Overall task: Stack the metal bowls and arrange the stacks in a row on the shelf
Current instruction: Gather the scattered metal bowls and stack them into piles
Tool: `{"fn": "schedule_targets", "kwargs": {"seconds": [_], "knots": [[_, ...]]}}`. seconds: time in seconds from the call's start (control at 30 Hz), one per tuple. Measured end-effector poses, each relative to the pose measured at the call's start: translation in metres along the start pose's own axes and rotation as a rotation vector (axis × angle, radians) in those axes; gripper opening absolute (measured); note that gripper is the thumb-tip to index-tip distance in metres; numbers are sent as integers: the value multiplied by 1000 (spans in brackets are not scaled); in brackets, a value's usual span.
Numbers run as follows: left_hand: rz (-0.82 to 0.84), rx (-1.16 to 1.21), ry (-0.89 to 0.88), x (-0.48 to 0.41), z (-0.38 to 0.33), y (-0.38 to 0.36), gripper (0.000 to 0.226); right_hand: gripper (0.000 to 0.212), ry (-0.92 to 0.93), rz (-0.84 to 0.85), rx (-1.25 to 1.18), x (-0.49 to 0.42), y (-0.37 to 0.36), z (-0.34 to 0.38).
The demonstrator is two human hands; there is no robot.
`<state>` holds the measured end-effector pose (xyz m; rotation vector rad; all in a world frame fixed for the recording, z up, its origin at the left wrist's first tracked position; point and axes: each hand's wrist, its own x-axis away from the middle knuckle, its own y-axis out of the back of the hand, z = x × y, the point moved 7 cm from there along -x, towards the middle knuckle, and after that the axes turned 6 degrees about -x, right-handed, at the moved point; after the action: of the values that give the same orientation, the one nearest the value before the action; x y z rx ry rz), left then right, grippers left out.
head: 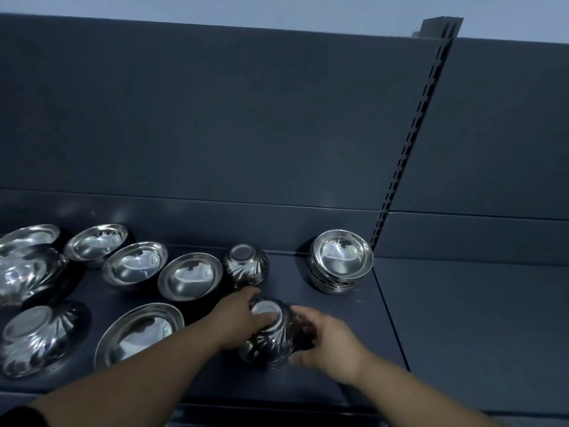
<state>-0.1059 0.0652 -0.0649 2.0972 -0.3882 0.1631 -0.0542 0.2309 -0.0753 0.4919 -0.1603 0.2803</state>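
Bowls [191, 276] sit on the shelf [385, 318]; far-left ones are cut off. My left hand [237, 318] and right hand [332, 343] grip one upside-down bowl [271, 337], partly hiding it. I see no writing.

Looks like a shop or a stockroom to me, not anyone's kitchen. The dead giveaway is the dark grey metal shelving: a flat steel shelf [354, 306] with a plain back panel [215, 118] rising behind it, and at about 1 o'clock a slotted upright [412, 143] with that column of little punched holes you hook brackets into, classic retail gondola stuff. Another identical bay [492, 180] carries on at 3 o'clock. Plus there's a whole spread of matching steel bowls [135, 265] laid out from 9 to 12 o'clock, like stock.
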Motion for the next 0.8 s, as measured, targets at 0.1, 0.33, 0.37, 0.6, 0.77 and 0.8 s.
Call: {"fn": "schedule_targets", "kwargs": {"seconds": [0.1,0.33,0.37,0.6,0.77,0.8], "knots": [[-7,68,17,0,0,-6,68,90,28,-67,126,1,6,8],[34,301,-140,13,-17,16,94,75,-10,-128,-220,-5,27,-6],[68,318,-173,16,-21,19,92,64,-30,-160,-242,-5,36,-3],[-49,494,-228,10,-51,35,53,45,61,-236,-114,9,95,33],[40,790,-198,-5,-85,33,34,32,183,-537,60,15,146,43],[33,783,-179,-10,-88,33,35,25,143,-590,26,14,156,39]]}}
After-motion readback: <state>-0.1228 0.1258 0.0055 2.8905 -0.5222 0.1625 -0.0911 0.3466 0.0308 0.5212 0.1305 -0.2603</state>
